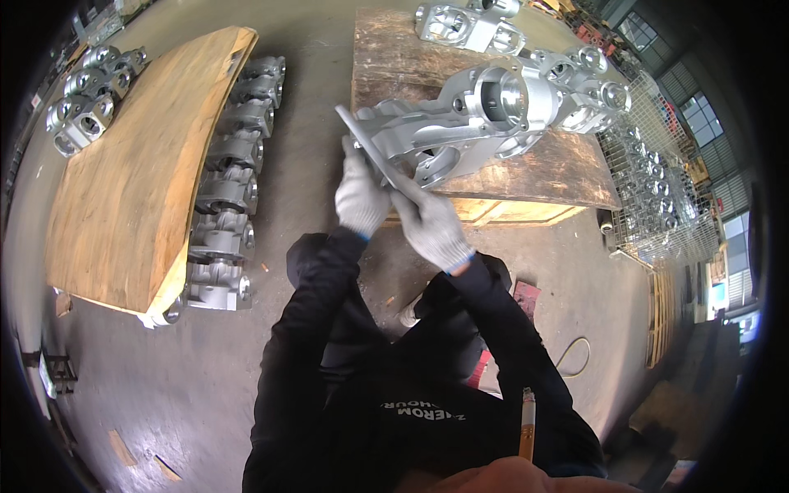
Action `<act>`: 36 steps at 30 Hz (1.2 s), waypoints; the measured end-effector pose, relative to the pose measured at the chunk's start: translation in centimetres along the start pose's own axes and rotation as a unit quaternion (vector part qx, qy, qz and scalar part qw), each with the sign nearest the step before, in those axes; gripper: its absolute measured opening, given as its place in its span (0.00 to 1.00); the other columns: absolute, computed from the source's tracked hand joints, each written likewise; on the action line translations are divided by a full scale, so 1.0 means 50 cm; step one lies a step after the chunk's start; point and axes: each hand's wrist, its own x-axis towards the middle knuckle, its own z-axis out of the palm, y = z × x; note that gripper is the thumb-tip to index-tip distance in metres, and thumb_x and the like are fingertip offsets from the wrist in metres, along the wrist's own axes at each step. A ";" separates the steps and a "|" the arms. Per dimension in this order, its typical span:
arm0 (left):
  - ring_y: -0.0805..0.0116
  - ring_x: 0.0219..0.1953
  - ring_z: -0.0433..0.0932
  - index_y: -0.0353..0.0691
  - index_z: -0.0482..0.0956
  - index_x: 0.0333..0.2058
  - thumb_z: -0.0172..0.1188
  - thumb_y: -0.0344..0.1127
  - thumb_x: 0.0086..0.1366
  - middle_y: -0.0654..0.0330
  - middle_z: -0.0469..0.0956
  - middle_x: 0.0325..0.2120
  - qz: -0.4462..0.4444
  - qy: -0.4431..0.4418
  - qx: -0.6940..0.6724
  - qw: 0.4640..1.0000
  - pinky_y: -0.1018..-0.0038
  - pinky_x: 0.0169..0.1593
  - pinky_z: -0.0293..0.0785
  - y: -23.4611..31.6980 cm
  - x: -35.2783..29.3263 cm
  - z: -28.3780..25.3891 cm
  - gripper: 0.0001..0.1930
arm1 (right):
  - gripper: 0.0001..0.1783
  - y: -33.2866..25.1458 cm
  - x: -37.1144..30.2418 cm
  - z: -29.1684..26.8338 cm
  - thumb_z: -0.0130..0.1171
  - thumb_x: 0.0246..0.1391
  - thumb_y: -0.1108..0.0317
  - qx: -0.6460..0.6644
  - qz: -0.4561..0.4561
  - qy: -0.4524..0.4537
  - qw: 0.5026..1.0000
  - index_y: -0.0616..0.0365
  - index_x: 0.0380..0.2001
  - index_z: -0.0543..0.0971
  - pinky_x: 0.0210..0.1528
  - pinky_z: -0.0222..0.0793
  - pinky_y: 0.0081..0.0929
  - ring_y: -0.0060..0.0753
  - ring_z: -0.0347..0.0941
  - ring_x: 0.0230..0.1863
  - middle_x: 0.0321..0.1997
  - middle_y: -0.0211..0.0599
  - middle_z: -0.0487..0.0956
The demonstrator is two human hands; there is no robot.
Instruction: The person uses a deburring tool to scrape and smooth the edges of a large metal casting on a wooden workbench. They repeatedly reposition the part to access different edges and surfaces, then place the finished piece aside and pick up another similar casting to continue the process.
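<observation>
A large silver metal casting (493,115) with round bores lies across a worn wooden board (559,172). My right hand (436,230), in a white knit glove, is closed around the lower end of a flat grey file-like bar (366,141). The bar slants up to the left across the casting's left end. My left hand (362,197), gloved likewise, is curled beside that end, just left of the bar. Its fingertips are partly hidden behind the bar, so what it grips is unclear.
More silver castings (468,29) lie at the back of the board. On the left, several castings (226,201) line a second wooden board (136,181), with others (82,103) beyond it. A wire mesh cage (666,189) of metal parts stands right. A cable loop (575,357) lies on the floor.
</observation>
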 end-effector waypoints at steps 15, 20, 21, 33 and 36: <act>0.76 0.24 0.73 0.35 0.78 0.36 0.43 0.53 0.83 0.64 0.76 0.23 -0.115 -0.186 -0.406 0.887 0.74 0.27 0.69 0.206 0.009 0.208 0.27 | 0.26 -0.040 -0.016 -0.367 0.50 0.76 0.61 0.113 0.313 -0.163 0.929 0.55 0.72 0.69 0.19 0.61 0.19 0.13 0.61 0.16 0.19 0.19 0.65; 0.40 0.25 0.80 0.30 0.77 0.26 0.36 0.55 0.82 0.43 0.78 0.18 -0.100 -0.199 -0.344 0.912 0.53 0.30 0.71 0.254 0.032 0.238 0.35 | 0.22 -0.051 0.038 -0.401 0.53 0.73 0.61 -0.117 0.287 -0.182 0.933 0.58 0.64 0.77 0.23 0.66 0.27 0.19 0.68 0.18 0.19 0.29 0.72; 0.38 0.25 0.79 0.29 0.77 0.25 0.35 0.55 0.82 0.41 0.78 0.19 -0.062 -0.155 -0.333 0.928 0.50 0.30 0.71 0.263 0.039 0.242 0.37 | 0.23 -0.054 0.046 -0.403 0.53 0.73 0.61 -0.134 0.274 -0.194 0.932 0.58 0.65 0.77 0.22 0.66 0.27 0.19 0.67 0.17 0.19 0.28 0.72; 0.38 0.31 0.82 0.29 0.81 0.28 0.41 0.46 0.80 0.41 0.82 0.23 -0.118 -0.169 -0.329 0.922 0.53 0.37 0.75 0.285 0.054 0.212 0.30 | 0.27 -0.102 0.090 -0.428 0.50 0.74 0.53 -0.165 0.358 -0.227 0.891 0.54 0.68 0.73 0.20 0.69 0.26 0.22 0.70 0.15 0.21 0.29 0.74; 0.35 0.34 0.82 0.27 0.81 0.28 0.41 0.45 0.80 0.39 0.81 0.24 -0.212 -0.189 -0.309 0.908 0.50 0.38 0.74 0.282 0.047 0.211 0.30 | 0.28 -0.100 0.092 -0.434 0.50 0.73 0.52 -0.099 0.400 -0.252 0.876 0.55 0.68 0.74 0.19 0.68 0.26 0.23 0.71 0.16 0.22 0.30 0.75</act>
